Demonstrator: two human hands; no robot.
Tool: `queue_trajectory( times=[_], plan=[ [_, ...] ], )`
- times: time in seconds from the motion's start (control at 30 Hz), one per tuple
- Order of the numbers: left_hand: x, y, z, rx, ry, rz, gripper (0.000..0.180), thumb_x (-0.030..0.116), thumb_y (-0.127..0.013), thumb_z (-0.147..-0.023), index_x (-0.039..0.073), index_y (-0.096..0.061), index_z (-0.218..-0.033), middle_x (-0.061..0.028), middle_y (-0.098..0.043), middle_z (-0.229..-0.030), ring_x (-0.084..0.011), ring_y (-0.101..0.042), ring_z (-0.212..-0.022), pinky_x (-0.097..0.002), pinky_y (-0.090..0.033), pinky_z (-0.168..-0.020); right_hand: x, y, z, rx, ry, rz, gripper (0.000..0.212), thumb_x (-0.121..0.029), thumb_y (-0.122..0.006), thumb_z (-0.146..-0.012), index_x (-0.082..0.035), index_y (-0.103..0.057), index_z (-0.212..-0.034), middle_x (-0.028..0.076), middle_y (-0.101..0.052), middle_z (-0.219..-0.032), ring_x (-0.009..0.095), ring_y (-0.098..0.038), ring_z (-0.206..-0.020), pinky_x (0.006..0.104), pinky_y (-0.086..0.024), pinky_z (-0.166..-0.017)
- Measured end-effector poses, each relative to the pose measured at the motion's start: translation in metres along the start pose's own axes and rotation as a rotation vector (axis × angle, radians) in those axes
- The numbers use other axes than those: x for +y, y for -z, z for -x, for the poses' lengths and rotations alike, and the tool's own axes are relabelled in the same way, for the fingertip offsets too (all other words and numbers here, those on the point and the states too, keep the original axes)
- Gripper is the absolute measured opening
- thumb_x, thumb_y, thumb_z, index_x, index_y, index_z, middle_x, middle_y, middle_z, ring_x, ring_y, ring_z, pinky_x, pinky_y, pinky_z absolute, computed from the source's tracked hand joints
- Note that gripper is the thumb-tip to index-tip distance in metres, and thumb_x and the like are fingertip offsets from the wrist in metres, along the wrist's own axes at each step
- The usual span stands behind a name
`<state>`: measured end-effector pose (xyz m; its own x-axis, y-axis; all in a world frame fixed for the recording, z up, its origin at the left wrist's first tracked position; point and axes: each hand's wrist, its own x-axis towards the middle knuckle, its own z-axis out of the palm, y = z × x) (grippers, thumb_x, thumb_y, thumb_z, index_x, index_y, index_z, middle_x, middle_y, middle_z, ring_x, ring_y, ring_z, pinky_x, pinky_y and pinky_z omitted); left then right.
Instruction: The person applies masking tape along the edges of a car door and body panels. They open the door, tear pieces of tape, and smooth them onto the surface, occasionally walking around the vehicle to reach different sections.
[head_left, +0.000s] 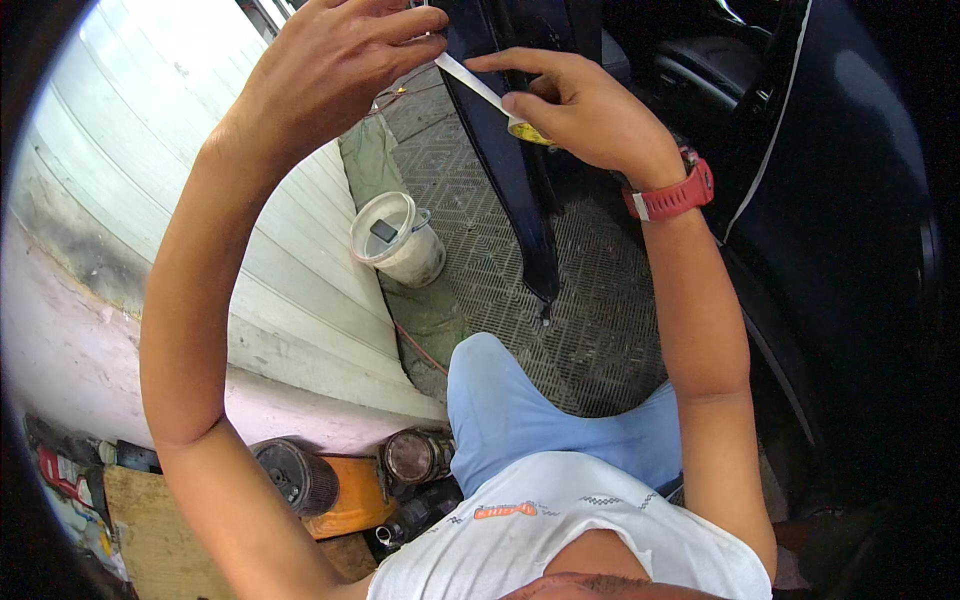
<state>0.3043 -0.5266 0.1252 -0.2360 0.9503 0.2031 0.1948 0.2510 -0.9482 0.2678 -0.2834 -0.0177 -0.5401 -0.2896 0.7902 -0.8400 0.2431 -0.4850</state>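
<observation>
A roll of tape (527, 131), yellow on the inside, sits in my right hand (600, 115) under the thumb, with the index finger stretched out along the strip. From the roll a white strip of tape (472, 82) runs up and left to the fingers of my left hand (335, 65). Those fingers are bent together at the strip's far end, against the top of a dark open car door (505, 170). The very end of the strip is partly hidden by the fingers. A red watch (680, 195) is on my right wrist.
The dark car body (860, 170) fills the right side, with a seat (700, 75) inside. A white bucket (425, 255) holding a small dark object stands on the grated floor (590, 340). A pale ribbed wall (270, 300) curves along the left; an orange machine (355, 495) lies below.
</observation>
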Motion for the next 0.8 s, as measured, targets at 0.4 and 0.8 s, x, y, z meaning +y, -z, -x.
queue_trajectory(
  times=[0.4,0.8],
  plan=[
    [0.009,0.003,0.000,-0.036,0.058,-0.017,0.043,0.006,-0.072,-0.092,0.024,-0.073,-0.132,0.0093,-0.065,-0.141,-0.0173,-0.060,-0.123,-0.0336,-0.052,-0.102,0.045,-0.028,0.112,-0.147,-0.690,-0.502,0.027,-0.025,-0.062,-0.108,-0.002,-0.073,-0.118,-0.003,-0.059,-0.062,0.004,-0.054,-0.052,0.0207,-0.041,-0.048],
    [0.039,0.003,0.010,-0.120,0.081,-0.005,0.044,0.002,-0.066,-0.095,0.026,-0.075,-0.131,0.0120,-0.068,-0.141,-0.0130,-0.051,-0.141,-0.0389,-0.028,-0.129,0.035,-0.060,0.076,-0.073,-0.504,0.171,0.036,-0.032,-0.073,-0.089,0.004,-0.081,-0.094,0.019,-0.075,-0.074,0.026,-0.075,-0.067,0.0364,-0.059,-0.070]
  ],
)
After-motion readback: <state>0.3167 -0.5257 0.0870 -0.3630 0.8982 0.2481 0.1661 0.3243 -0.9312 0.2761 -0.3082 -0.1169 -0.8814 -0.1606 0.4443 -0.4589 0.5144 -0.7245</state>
